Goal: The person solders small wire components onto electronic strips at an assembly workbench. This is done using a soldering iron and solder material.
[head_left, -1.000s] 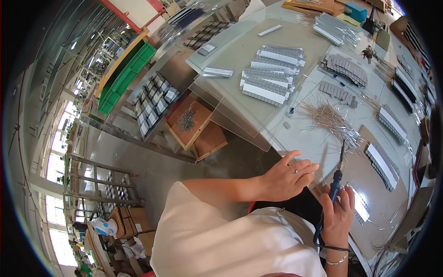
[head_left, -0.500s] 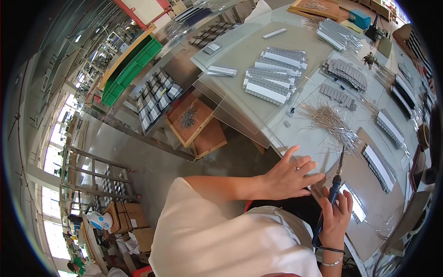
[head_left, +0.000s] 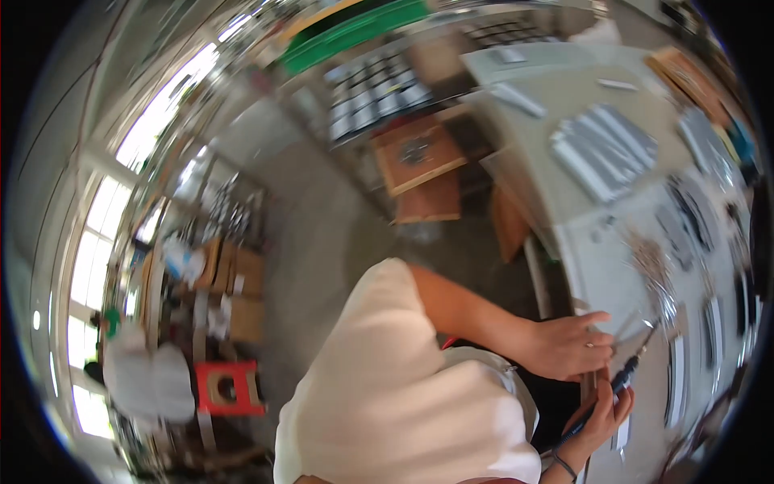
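My right hand (head_left: 598, 418) is wrapped around the dark blue handle of a soldering iron (head_left: 623, 376), whose thin tip slants up and away over the table. A dark cord trails from the handle beside my wrist. Just beyond it, my left hand (head_left: 566, 347) rests at the table's edge, fingers loosely apart, a ring on one, holding nothing that I can see. A heap of thin metal wires (head_left: 650, 262) lies past the iron's tip. By my right hand is a small white strip piece (head_left: 622, 432), partly hidden.
Stacks of grey-white strips (head_left: 605, 149) lie on the table (head_left: 592, 258). Left of it stand wooden trays (head_left: 427, 202), a rack of dark pieces (head_left: 377, 93) and a green bin (head_left: 355, 36). A red stool (head_left: 230, 389) and a person in white (head_left: 149, 379) are at lower left.
The whole view has swung left, bringing the red stool and the seated person into sight; the picture is blurred. My right hand still holds the soldering iron, and my left stays near the table edge.
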A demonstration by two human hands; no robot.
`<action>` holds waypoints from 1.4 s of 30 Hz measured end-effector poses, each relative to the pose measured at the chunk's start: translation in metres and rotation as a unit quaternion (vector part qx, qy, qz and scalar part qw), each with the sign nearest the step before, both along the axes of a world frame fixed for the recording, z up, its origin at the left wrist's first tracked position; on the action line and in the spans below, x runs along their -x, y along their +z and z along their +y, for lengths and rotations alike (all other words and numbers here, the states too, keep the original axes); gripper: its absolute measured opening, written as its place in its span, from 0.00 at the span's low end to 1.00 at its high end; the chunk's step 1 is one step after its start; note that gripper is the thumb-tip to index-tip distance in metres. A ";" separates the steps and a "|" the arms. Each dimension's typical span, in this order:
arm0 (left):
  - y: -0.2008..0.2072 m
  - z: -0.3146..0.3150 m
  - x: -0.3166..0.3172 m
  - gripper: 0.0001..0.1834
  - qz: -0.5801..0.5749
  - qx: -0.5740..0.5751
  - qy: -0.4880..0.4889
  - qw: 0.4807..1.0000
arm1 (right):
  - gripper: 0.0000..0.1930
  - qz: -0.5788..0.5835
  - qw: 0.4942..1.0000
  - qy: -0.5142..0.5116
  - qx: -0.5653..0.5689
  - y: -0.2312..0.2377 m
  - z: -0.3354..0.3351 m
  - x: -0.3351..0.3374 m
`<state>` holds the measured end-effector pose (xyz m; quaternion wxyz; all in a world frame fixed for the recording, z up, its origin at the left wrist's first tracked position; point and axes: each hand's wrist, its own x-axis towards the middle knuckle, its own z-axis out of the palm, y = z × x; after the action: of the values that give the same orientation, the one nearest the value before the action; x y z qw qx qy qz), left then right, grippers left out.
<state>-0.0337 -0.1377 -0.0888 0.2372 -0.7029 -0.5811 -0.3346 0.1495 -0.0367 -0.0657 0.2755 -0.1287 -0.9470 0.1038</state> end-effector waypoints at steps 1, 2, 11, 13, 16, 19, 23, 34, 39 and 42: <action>-0.001 0.001 0.000 0.18 0.022 -0.003 0.010 1.000 | 0.15 -0.001 1.000 -0.012 -0.001 -0.005 0.003 -0.003; -0.004 0.001 0.000 0.17 0.043 -0.005 0.015 0.999 | 0.14 -0.001 1.000 0.004 -0.006 -0.004 0.004 -0.002; 0.002 -0.025 0.022 0.31 0.063 0.068 0.112 0.989 | 0.08 -0.016 0.998 0.046 -0.028 0.003 0.013 0.004; 0.015 -0.030 0.022 0.32 0.050 0.091 0.117 0.988 | 0.09 -0.012 0.999 0.039 -0.034 0.005 0.011 0.004; 0.023 -0.029 0.014 0.33 0.028 0.098 0.109 0.989 | 0.10 -0.011 0.998 0.041 -0.036 0.002 0.013 0.003; 0.017 -0.021 0.002 0.33 0.051 0.048 0.087 0.994 | 0.10 -0.014 0.999 0.039 -0.026 0.001 0.012 0.003; 0.003 -0.014 -0.003 0.28 0.030 0.075 0.040 0.996 | 0.10 -0.017 0.999 0.028 -0.022 -0.003 0.012 -0.001; 0.006 -0.018 -0.010 0.30 0.030 0.060 0.044 0.997 | 0.12 -0.012 0.996 0.082 -0.029 0.016 0.008 0.004; 0.007 -0.019 -0.012 0.33 0.052 0.143 0.054 0.987 | 0.13 -0.008 0.997 0.077 0.021 0.030 0.000 0.002; 0.005 -0.020 -0.008 0.33 0.060 0.123 0.048 0.989 | 0.13 -0.002 0.996 0.091 0.022 0.029 0.003 0.003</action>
<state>-0.0257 -0.1576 -0.0834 0.1992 -0.7169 -0.6356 -0.2060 0.1465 -0.0337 -0.0368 0.2597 -0.0485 -0.9528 0.1494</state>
